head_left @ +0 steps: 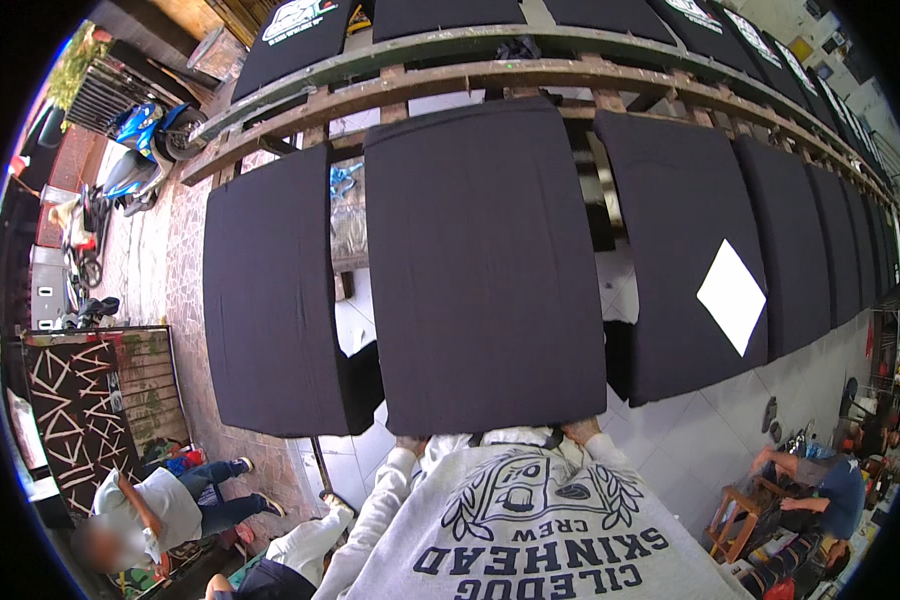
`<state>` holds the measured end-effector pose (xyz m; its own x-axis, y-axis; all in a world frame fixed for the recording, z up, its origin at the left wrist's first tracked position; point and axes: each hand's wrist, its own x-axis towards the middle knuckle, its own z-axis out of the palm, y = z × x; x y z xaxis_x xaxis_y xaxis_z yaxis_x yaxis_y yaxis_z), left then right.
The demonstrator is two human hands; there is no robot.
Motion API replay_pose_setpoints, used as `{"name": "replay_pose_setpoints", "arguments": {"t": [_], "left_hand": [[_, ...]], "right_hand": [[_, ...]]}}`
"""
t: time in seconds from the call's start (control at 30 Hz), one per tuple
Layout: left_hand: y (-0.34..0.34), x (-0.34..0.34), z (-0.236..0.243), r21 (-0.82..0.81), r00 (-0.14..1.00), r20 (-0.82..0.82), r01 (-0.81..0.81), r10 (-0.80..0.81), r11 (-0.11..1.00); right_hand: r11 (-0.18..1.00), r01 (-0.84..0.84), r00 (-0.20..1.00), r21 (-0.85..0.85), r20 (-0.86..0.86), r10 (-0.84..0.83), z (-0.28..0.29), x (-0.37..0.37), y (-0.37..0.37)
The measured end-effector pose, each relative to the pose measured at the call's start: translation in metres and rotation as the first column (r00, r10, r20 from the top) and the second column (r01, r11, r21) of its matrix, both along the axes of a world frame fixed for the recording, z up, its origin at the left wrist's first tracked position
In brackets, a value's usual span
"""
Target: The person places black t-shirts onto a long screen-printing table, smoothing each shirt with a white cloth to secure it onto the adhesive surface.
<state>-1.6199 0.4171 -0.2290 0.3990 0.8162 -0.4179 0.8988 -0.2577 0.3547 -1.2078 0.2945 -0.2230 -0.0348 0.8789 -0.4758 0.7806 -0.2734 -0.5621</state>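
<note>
Directly ahead of me, a black cloth garment, likely a T-shirt point(485, 270), is stretched smooth over a flat board. My left hand point(411, 443) is at the near left corner of its lower edge. At the near right corner, my right hand point(582, 430) touches the same edge. The fingers of both hands are mostly hidden at the board's edge, so their grip does not show. Another black-covered board point(270, 290) lies to the left. On the right, a black-covered board point(685, 250) bears a white diamond-shaped piece point(733, 298).
Wooden rails point(450, 80) run behind the boards, with printed black garments point(295, 35) beyond. More black-covered boards point(785, 235) continue rightward. A blue motorbike point(145, 155) stands far left. People are at the lower left point(170, 505) and lower right point(820, 500), near a wooden stool point(735, 520).
</note>
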Motion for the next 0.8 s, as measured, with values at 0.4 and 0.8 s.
{"name": "replay_pose_setpoints", "arguments": {"t": [0.4, 0.8], "left_hand": [[0.162, -0.051, 0.202, -0.97, 0.974, 0.172, 0.142, 0.145, 0.199], [0.565, 0.142, 0.132, 0.256, 0.785, 0.614, -0.298, 0.084, 0.92]], "right_hand": [[0.763, -0.241, 0.921, -0.599, -0.389, -0.015, 0.199, 0.123, 0.099], [0.766, 0.494, 0.869, 0.412, -0.256, -0.423, 0.126, 0.206, 0.562]]}}
